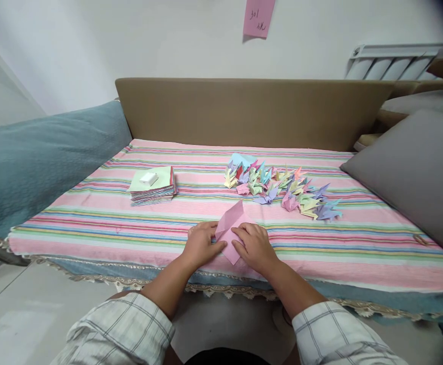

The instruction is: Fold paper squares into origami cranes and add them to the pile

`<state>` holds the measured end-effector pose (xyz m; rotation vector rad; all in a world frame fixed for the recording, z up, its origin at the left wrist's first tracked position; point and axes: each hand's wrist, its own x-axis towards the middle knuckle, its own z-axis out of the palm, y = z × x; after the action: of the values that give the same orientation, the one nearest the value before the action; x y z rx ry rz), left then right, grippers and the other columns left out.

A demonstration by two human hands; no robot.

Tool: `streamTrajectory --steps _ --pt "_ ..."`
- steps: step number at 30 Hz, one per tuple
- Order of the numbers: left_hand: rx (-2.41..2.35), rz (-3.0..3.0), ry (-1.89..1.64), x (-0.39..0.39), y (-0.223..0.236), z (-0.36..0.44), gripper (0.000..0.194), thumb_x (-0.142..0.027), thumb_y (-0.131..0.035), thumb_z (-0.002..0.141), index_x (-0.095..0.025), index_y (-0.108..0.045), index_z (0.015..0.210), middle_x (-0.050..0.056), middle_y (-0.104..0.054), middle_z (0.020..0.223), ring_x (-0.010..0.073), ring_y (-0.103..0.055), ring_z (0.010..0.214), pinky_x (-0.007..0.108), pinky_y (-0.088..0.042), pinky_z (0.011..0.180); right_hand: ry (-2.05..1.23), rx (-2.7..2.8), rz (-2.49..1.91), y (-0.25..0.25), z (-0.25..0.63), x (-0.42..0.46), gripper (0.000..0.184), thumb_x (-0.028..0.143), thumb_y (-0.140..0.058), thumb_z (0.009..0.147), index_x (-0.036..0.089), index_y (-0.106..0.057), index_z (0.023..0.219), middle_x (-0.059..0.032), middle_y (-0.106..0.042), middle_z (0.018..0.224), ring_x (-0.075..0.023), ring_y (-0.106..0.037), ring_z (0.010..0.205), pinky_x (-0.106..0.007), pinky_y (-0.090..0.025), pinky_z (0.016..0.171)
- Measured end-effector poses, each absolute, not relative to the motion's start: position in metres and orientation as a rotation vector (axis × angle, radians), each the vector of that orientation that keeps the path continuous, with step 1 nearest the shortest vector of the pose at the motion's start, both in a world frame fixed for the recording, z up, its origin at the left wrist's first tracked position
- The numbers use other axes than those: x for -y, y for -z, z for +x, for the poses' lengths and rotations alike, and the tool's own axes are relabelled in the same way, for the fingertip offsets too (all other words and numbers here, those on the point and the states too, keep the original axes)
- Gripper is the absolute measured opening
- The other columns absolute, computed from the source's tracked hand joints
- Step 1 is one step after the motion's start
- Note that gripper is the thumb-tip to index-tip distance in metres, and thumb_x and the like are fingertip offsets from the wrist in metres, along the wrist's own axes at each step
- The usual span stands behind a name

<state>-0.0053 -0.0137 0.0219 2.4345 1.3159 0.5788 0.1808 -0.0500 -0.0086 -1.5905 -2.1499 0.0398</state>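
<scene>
A pink sheet of paper [229, 228] lies partly folded on the striped cloth [130, 223], one flap standing up. My left hand [200, 246] presses its left edge with curled fingers. My right hand [255, 246] pinches the sheet's lower right part against the cloth. Both hands touch the paper near the front edge of the bed.
A stack of coloured paper squares [153, 188] with a small white object [148, 178] on top sits to the left. Several folded paper cranes [278, 187] lie in a cluster behind. A grey cushion [415, 167] is at right, a teal blanket [35, 157] at left, a tan headboard [244, 109] behind.
</scene>
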Motion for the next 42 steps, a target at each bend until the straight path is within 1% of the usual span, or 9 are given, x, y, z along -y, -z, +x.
streamTrajectory --steps 4,8,11,18,25,28,32,38,42 --pt "-1.352 2.52 -0.478 0.016 -0.017 -0.006 0.025 -0.036 -0.066 0.072 -0.029 -0.071 0.095 0.0 -0.058 0.127 0.0264 -0.049 0.115 0.041 -0.037 0.096 -0.045 2.146 -1.59 0.009 0.182 0.05 0.032 0.034 -0.051 0.087 0.023 -0.058 0.116 -0.0073 -0.059 0.104 -0.0235 -0.048 0.098 -0.037 -0.031 0.087" --pt "-1.343 2.615 -0.49 0.017 -0.009 -0.005 0.032 -0.028 -0.064 0.073 -0.03 -0.068 0.105 0.002 -0.058 0.127 0.0261 -0.049 0.116 0.044 -0.036 0.097 -0.03 2.152 -1.618 0.009 0.182 0.05 0.026 0.033 -0.049 0.087 0.021 -0.061 0.108 -0.0082 -0.059 0.104 -0.0237 -0.048 0.098 -0.038 -0.031 0.087" --pt "-1.335 2.652 -0.523 0.015 -0.007 -0.002 0.03 -0.03 -0.062 0.077 -0.03 -0.067 0.106 0.002 -0.058 0.126 0.0259 -0.05 0.114 0.045 -0.036 0.097 -0.021 2.136 -1.666 0.01 0.182 0.047 0.024 0.032 -0.046 0.089 0.021 -0.063 0.101 -0.0087 -0.059 0.102 -0.0239 -0.049 0.098 -0.039 -0.031 0.087" --pt "-1.396 2.688 -0.512 0.007 -0.01 0.002 0.026 -0.032 -0.066 0.076 -0.03 -0.069 0.101 0.002 -0.06 0.124 0.0266 -0.052 0.112 0.045 -0.037 0.096 -0.08 2.055 -1.652 0.016 0.184 0.038 0.032 0.032 -0.045 0.09 0.023 -0.056 0.118 -0.0085 -0.057 0.118 -0.023 -0.047 0.108 -0.04 -0.028 0.093" --pt "-1.276 2.761 -0.543 0.011 -0.003 -0.004 0.038 -0.036 -0.063 0.077 -0.027 -0.063 0.114 0.007 -0.055 0.128 0.0278 -0.049 0.115 0.046 -0.037 0.097 -0.061 2.067 -1.74 0.008 0.18 0.043 0.02 0.027 -0.046 0.088 0.019 -0.064 0.093 -0.0082 -0.058 0.093 -0.0225 -0.049 0.095 -0.038 -0.03 0.086" --pt "-1.243 2.761 -0.535 0.011 -0.002 -0.006 0.042 -0.041 -0.061 0.077 -0.027 -0.062 0.116 0.009 -0.053 0.13 0.0286 -0.047 0.117 0.047 -0.036 0.098 -0.04 2.06 -1.707 0.007 0.177 0.046 0.021 0.027 -0.045 0.089 0.02 -0.063 0.096 -0.0071 -0.058 0.094 -0.0214 -0.049 0.096 -0.038 -0.029 0.088" --pt "-1.289 2.693 -0.433 0.012 -0.005 -0.008 0.049 -0.047 -0.065 0.073 -0.032 -0.059 0.118 0.008 -0.046 0.137 0.0315 -0.039 0.124 0.052 -0.028 0.103 -0.007 2.055 -1.662 0.01 0.175 0.048 0.026 0.029 -0.043 0.09 0.025 -0.061 0.108 -0.0063 -0.059 0.104 -0.0212 -0.047 0.1 -0.039 -0.026 0.092" --pt "-1.355 2.551 -0.255 0.011 -0.013 -0.01 0.062 -0.066 -0.068 0.058 -0.036 -0.061 0.112 0.006 -0.033 0.147 0.0371 -0.025 0.133 0.062 -0.012 0.103 0.027 2.052 -1.662 0.012 0.174 0.05 0.027 0.034 -0.044 0.09 0.026 -0.062 0.109 -0.0068 -0.058 0.107 -0.0225 -0.046 0.101 -0.042 -0.024 0.094" --pt "-1.382 2.505 -0.269 0.01 -0.014 -0.009 0.058 -0.067 -0.062 0.064 -0.038 -0.06 0.114 0.005 -0.035 0.146 0.0356 -0.026 0.133 0.062 -0.012 0.103 0.036 2.059 -1.692 0.01 0.172 0.051 0.023 0.035 -0.049 0.087 0.023 -0.065 0.099 -0.0078 -0.058 0.102 -0.0228 -0.047 0.099 -0.043 -0.023 0.095"
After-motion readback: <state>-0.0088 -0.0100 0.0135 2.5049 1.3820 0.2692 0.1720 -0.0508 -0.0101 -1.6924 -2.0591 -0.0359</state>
